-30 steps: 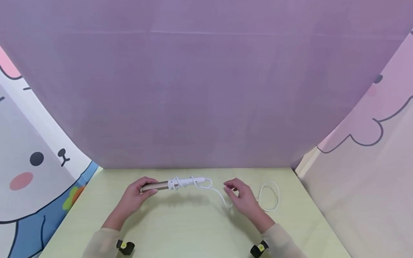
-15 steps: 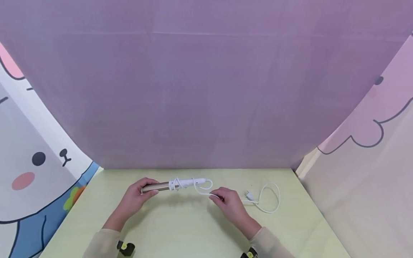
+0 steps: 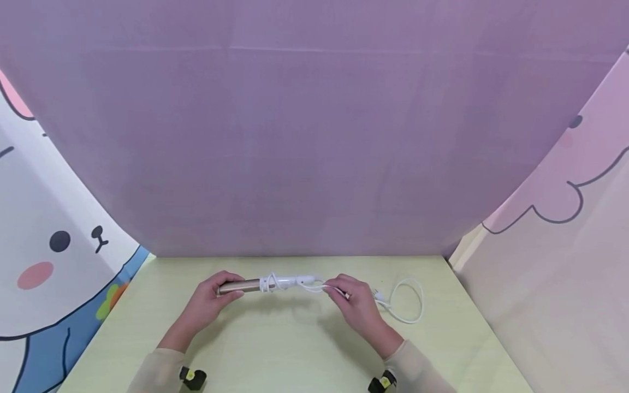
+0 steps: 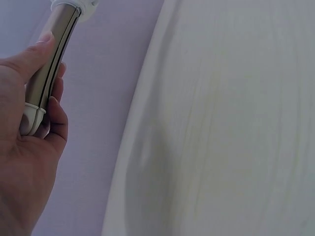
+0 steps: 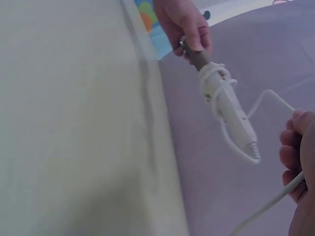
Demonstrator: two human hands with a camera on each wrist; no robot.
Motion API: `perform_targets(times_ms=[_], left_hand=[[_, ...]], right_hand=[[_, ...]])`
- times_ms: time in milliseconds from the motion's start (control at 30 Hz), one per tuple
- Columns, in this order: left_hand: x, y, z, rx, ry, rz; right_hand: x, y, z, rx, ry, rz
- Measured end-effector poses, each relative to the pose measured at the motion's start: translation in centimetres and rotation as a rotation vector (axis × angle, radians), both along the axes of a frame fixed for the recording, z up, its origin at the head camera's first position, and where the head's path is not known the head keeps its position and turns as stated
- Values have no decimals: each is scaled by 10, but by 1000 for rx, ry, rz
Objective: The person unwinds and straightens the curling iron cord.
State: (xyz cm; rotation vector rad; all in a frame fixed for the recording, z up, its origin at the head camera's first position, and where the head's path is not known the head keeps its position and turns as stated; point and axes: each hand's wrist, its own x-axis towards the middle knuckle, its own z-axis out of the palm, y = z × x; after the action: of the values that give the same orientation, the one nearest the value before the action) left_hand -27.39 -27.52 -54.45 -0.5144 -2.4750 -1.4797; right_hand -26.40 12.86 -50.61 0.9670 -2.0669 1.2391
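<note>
A curling iron with a gold barrel and white handle (image 3: 289, 282) is held level above the table. My left hand (image 3: 212, 297) grips the barrel (image 4: 53, 54) near its tip, the thumb on one side and the fingers curled behind. White power cord (image 5: 219, 98) is wound in loops round the handle. Beyond the handle's end, my right hand (image 3: 356, 303) pinches the cord between thumb and fingers, with the other fingers curled. From that hand the cord runs on to a loop (image 3: 421, 305) and a white plug (image 3: 378, 295) at the right.
Both hands are over a pale wood-grain table (image 3: 275, 355). A purple backdrop (image 3: 304, 136) rises at its back edge. Cartoon-printed panels stand at the left (image 3: 59, 191) and right (image 3: 560, 262).
My right hand has moved in from the right, taken hold of the cord near the handle and then risen slightly. The left hand keeps its grip on the curling iron, nearly still.
</note>
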Motion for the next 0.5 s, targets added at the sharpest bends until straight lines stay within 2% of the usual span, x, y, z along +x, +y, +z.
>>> perform_targets(times_ms=[100,267,367,500], left_hand=[[0,0,2,-2,-1,-5],[4,0,5,-2,-25,-10],[7,-2,7,-5,-32,-4],[8,-4,10,-4,-30,1]], right_hand=[[-6,1,9,-58,-8,-25],[-23,7,17,-171,-48,-116],[-35,14,15,-227,-83,-185],[-47,26,3,-269,-169,-257]])
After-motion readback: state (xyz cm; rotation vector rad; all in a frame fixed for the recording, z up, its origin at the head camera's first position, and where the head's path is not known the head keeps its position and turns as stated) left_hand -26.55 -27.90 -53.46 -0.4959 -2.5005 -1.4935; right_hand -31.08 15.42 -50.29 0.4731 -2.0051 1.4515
